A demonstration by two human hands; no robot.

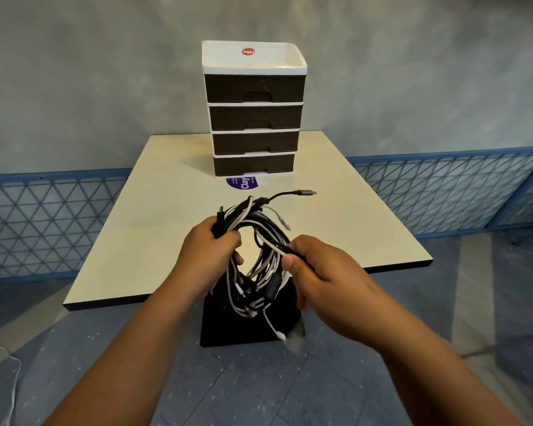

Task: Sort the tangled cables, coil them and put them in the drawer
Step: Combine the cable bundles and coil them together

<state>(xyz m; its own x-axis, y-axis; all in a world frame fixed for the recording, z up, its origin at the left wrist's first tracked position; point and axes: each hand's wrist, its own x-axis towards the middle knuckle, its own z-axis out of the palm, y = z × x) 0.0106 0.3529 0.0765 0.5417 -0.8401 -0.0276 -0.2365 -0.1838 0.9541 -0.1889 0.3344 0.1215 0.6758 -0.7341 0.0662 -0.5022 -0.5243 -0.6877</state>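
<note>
Several limp, light cables [256, 256] hang tangled before the drawer unit [254, 118]. The left hand [210, 250] grips the bundle; the right hand [317, 269] pinches one black strand. Free plug ends look like the best holds.

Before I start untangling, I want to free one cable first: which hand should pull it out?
Probably the right hand: it already pinches one black strand at the edge of the cable bundle, while the left hand grips the whole bunch and can steady it.
</note>
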